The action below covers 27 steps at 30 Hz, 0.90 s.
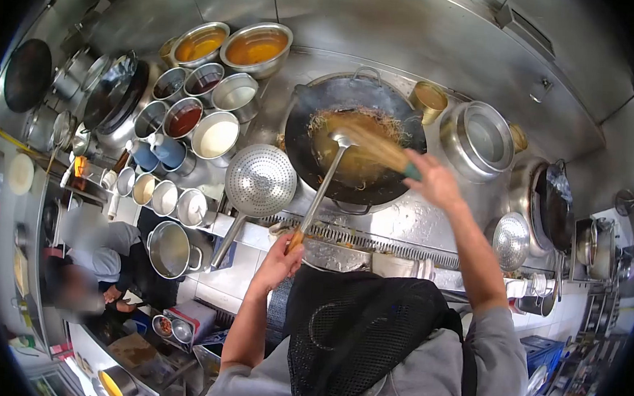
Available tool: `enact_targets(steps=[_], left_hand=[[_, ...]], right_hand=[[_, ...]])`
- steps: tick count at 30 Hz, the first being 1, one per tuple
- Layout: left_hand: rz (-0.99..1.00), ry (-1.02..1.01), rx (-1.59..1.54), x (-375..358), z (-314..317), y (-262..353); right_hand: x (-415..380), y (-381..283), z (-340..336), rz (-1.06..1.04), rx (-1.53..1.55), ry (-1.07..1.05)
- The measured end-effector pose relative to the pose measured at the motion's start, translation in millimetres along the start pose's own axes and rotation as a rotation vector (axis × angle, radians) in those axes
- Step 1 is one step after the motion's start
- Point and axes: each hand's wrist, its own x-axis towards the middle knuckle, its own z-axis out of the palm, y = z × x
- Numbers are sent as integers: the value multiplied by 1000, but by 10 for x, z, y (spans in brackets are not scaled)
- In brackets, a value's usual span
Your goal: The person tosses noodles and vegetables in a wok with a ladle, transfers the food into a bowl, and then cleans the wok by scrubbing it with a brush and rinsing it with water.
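A large dark wok [301, 153] sits on the steel range in front of me, with murky brown liquid [351, 175] in it and shredded food bits along its far side. My left hand [278, 267] is wrapped round the wooden handle of a long metal ladle [325, 185], whose head reaches over the liquid. In my right hand [434, 182] is a bamboo wok brush [378, 149], blurred by motion and green near the grip. It slants across the wok, and its far end overlaps the ladle head in this view.
Left of the wok lies a perforated strainer [261, 180] beside several sauce containers [215, 135] and two bowls of orange liquid [258, 48]. A steel pot [480, 139] and a tin can [430, 100] stand to the right. Another person [114, 247] is at lower left.
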Motion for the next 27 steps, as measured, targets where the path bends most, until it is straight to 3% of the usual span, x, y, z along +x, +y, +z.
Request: enact_targets(steps=[4,8,10,11,13,14,17,18,19,21,22,24,26,27], left_hand=[[-132,41,-361,-54,173,331],[-109,34,-326,-46,168,243],[111,198,299,-22,225,45],[116,203,300,-45,283,107],[476,422,1116,-140,375,199],[431,425,1142,-129,365,213],[376,338,1019,-33,161,244],[246,196,608,78,-18,160],[252,191,610,100,-83,180],[-42,141,394,131,-181,224],[11,95,601,204,-217,177],[55,49,619,295,-218,94],[171,62,634,311,-163,99],[189,36,650,310,-154,108]], right_hand=[[35,-638,451,-103,8,-244],[372,-459,815,132,-54,-214],[582,-264,822,286,-104,-168],[696,-185,768,342,-131,-156],[835,66,581,360,-192,-162],[851,208,485,342,-183,-138],[894,352,1,438,-152,-128],[865,450,-121,439,-154,-124],[827,565,-247,358,-90,45],[726,632,-583,213,-16,305],[651,594,-858,148,-13,394],[482,250,-1567,236,11,404],[385,224,-1803,333,32,430],[353,307,-1859,235,41,611]])
